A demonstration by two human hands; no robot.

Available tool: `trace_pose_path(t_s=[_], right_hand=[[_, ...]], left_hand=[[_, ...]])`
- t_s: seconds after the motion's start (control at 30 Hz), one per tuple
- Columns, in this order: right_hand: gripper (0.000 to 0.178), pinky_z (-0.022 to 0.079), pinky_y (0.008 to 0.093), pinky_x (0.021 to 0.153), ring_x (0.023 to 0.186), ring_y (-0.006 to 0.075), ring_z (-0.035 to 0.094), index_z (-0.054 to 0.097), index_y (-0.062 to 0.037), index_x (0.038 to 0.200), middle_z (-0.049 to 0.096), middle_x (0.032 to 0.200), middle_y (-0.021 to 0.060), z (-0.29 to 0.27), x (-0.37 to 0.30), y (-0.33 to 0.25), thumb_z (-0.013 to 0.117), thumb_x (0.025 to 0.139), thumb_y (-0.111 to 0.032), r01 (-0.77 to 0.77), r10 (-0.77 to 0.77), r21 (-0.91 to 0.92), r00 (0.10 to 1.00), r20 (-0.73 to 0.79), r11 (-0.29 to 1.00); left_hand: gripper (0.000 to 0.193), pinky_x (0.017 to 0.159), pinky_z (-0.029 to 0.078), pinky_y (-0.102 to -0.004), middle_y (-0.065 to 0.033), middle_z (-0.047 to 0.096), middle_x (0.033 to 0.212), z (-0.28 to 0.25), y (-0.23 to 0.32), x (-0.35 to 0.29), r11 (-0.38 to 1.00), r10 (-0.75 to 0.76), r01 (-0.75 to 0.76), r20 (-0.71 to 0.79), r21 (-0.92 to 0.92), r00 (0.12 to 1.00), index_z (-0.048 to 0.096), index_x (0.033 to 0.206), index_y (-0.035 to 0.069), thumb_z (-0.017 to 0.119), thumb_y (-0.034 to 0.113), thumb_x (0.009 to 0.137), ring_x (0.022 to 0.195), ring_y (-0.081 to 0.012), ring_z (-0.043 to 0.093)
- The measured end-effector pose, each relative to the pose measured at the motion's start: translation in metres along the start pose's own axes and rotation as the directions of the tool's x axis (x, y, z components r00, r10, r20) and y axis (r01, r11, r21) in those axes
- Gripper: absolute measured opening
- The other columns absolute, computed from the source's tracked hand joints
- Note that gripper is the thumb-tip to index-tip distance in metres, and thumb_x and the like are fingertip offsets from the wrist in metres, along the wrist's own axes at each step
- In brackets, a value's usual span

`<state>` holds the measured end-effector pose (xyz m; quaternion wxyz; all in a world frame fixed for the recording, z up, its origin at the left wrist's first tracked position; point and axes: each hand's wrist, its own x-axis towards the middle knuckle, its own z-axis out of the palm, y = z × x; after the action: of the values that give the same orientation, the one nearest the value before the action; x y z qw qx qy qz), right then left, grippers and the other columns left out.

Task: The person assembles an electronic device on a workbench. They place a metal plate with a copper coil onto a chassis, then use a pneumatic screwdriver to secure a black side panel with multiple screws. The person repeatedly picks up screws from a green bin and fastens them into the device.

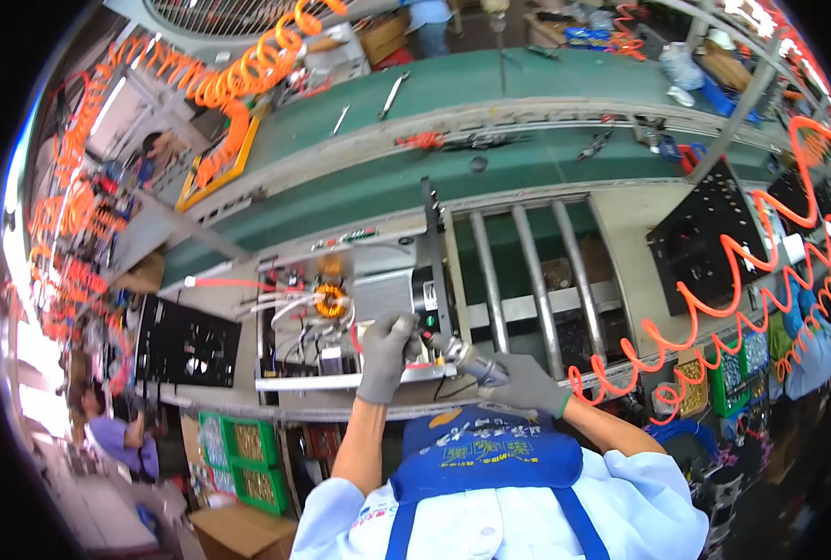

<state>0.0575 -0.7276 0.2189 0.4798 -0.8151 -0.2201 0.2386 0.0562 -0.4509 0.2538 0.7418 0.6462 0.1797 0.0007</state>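
Note:
In front of me lies an open electrical unit (303,384) with a light metal frame, loose white wires and a copper-wound ring coil (330,301). My left hand (387,353), in a grey glove, is at the unit's near right corner. Its fingers are closed, and what they hold, if anything, is hidden. My right hand (528,383), also gloved, is wrapped round a silver-grey air-powered driver (473,360). The driver points left, its tip near the left fingers. A dark upright panel (436,266) stands along the unit's right side.
Steel rollers (525,271) lie right of the unit. Black perforated panels stand at left (188,341) and right (705,238). An orange coiled hose (654,341) hangs beside my right hand. Beyond runs a green conveyor (341,201). Green bins (252,457) hold small parts. Other people work nearby.

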Motion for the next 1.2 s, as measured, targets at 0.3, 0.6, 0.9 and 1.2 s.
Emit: trace_pose_path(t_s=[0.3, 0.6, 0.9, 1.2], right_hand=[[0.056, 0.055, 0.0430, 0.077, 0.084, 0.0292, 0.073, 0.068, -0.0010, 0.109, 0.072, 0.088, 0.0170, -0.035, 0.026, 0.006, 0.082, 0.077, -0.045, -0.137, 0.134, 0.053, 0.989, 0.068, 0.989], [0.048, 0.055, 0.0480, 0.082, 0.093, 0.0415, 0.071, 0.067, -0.0030, 0.105, 0.072, 0.096, 0.0232, -0.110, 0.124, 0.034, 0.076, 0.079, -0.042, -0.141, 0.133, -0.162, 0.989, -0.059, 0.977], [0.048, 0.054, 0.0492, 0.088, 0.099, 0.0406, 0.068, 0.065, -0.0016, 0.104, 0.069, 0.100, 0.0217, -0.158, 0.219, 0.058, 0.074, 0.080, -0.043, -0.122, 0.155, -0.496, 0.988, 0.025, 0.860], [0.049, 0.055, 0.0500, 0.086, 0.095, 0.0414, 0.069, 0.064, -0.0011, 0.107, 0.068, 0.100, 0.0220, -0.166, 0.238, 0.066, 0.076, 0.079, -0.041, -0.120, 0.201, -0.549, 0.976, 0.089, 0.827]], left_hand=[[0.038, 0.053, 0.048, -0.0231, -0.0033, 0.067, 0.078, 0.027, -0.003, 0.034, 0.989, 0.042, -0.038, -0.023, 0.141, 0.999, 0.070, 0.113, -0.001, 0.063, 0.035, 0.104, 0.061, -0.0086, 0.061], [0.041, 0.069, 0.054, -0.0348, -0.0117, 0.072, 0.093, 0.013, -0.002, 0.140, 0.757, 0.286, -0.244, 0.028, 0.606, 0.958, 0.068, 0.117, 0.000, 0.058, 0.038, 0.106, 0.079, -0.0195, 0.069], [0.025, 0.073, 0.052, -0.0507, -0.0190, 0.067, 0.088, -0.021, -0.011, 0.278, 0.178, 0.582, -0.524, 0.340, 0.833, 0.739, 0.069, 0.096, 0.004, 0.057, 0.024, 0.102, 0.082, -0.0402, 0.066], [0.032, 0.064, 0.051, -0.0487, -0.0157, 0.066, 0.078, -0.015, -0.028, 0.297, 0.093, 0.464, -0.379, 0.297, 0.921, 0.835, 0.068, 0.086, 0.006, 0.053, 0.028, 0.102, 0.070, -0.0372, 0.066]])
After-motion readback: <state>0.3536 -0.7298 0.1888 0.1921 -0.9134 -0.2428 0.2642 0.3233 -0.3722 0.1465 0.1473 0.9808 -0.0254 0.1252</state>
